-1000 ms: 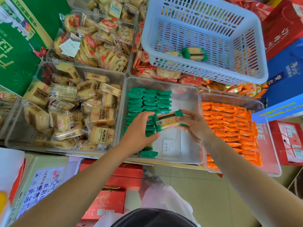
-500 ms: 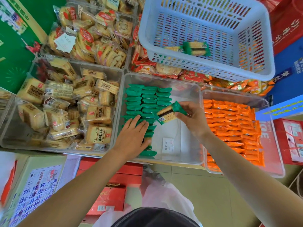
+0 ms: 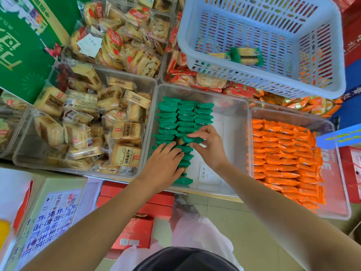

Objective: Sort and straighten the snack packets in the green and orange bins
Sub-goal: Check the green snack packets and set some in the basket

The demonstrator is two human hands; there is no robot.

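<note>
The right hand (image 3: 210,147) pinched a green packet (image 3: 192,139) between thumb and fingertips over the green rows (image 3: 183,114) in the clear bin (image 3: 230,133). The left hand (image 3: 164,163), fingers straight and gripping nothing, pressed flat on the rows at the packet's 7 o'clock. The step would likely go best with the packet tipped on edge like its neighbours and slid into the gap while the left hand braced the stack; the orange packets (image 3: 283,153) lay ranked at 3 o'clock.
</note>
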